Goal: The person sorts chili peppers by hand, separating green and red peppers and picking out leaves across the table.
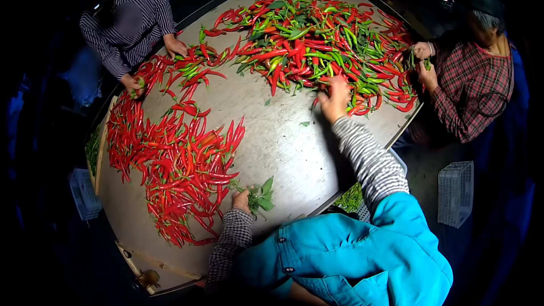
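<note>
My left hand (241, 199) is closed around a sprig of green chili leaves (262, 197), low over the table beside the red chili heap (181, 175). That heap is mostly long red peppers with green stems. My right hand (335, 100) reaches out to the near edge of a mixed pile (306, 45) of red and green chilies with leaves among them. Its fingers are smeared by motion and partly lost against the peppers, so I cannot make out whether they grip one.
A striped-sleeved person's hand (174, 46) works among peppers at the left; a plaid-shirted person's hands (425, 62) are at the right edge. Grey crates (455, 192) (85, 192) stand beside the table (283, 153). Green chilies (350, 199) lie in a container below its near edge.
</note>
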`<move>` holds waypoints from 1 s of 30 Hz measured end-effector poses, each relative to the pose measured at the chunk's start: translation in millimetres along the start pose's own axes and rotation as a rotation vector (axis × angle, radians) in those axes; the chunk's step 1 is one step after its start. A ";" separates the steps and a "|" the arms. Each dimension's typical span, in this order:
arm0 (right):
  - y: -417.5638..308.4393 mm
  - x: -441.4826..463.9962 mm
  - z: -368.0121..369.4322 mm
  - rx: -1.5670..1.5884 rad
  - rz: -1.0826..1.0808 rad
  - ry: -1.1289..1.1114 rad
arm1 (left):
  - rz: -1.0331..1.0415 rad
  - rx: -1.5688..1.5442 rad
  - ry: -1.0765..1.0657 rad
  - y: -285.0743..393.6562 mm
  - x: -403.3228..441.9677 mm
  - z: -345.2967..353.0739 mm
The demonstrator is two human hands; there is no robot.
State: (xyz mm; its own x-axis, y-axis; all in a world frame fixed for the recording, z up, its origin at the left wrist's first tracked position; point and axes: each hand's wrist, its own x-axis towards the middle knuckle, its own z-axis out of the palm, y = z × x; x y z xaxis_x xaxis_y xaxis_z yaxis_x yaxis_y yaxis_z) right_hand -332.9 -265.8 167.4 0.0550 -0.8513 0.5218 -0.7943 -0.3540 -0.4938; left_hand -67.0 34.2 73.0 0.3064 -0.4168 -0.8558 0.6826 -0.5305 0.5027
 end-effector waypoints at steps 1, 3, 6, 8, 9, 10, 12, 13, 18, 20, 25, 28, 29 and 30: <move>17.6 14.6 -9.8 -0.120 0.101 0.029 | -0.031 0.044 0.050 2.3 1.2 1.5; 46.5 28.8 -13.6 -0.182 0.303 -0.059 | -0.055 0.090 0.097 5.3 0.7 4.9; 42.7 16.6 -8.7 -0.343 0.416 -0.431 | 0.004 0.130 0.060 15.5 -21.3 17.6; 36.7 -2.3 6.7 -0.340 0.421 -0.435 | -0.017 0.209 0.208 26.9 -38.9 33.0; 26.4 -13.0 5.9 -0.303 0.395 -0.435 | -0.021 0.212 0.207 22.4 -34.1 29.9; 21.2 -26.3 7.7 -0.345 0.338 -0.444 | 0.027 0.156 0.117 16.2 -25.9 23.2; 6.7 -45.9 8.8 -0.388 0.257 -0.466 | 0.080 0.101 0.027 10.3 -17.5 17.4; -1.5 -51.9 7.8 -0.389 0.236 -0.480 | 0.091 0.113 0.029 9.5 -15.4 15.8; -17.0 -75.7 31.9 -0.210 0.247 -0.347 | 0.076 0.141 0.032 2.7 -3.1 7.4; -27.9 -80.4 37.5 -0.167 0.218 -0.377 | 0.106 0.128 0.000 1.6 -2.0 4.6; -71.8 -106.6 47.7 -0.134 0.035 -0.533 | 0.042 0.115 0.085 0.8 4.0 3.0; -90.8 -122.5 53.1 -0.021 -0.028 -0.598 | 0.106 0.122 0.040 4.9 -9.0 8.0; -95.0 -126.2 50.6 0.013 -0.058 -0.628 | 0.119 0.126 0.052 8.0 -14.5 10.6; -96.2 -129.4 46.8 0.081 -0.104 -0.706 | 0.119 0.120 0.058 9.5 -13.7 9.8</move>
State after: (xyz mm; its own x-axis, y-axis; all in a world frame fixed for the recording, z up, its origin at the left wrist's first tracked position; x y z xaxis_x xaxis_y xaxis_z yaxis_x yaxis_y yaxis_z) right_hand -235.3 -139.6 114.8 0.5278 -0.8493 0.0080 -0.7177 -0.4510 -0.5306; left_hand -71.2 27.6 90.7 0.4204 -0.4402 -0.7934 0.5566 -0.5655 0.6086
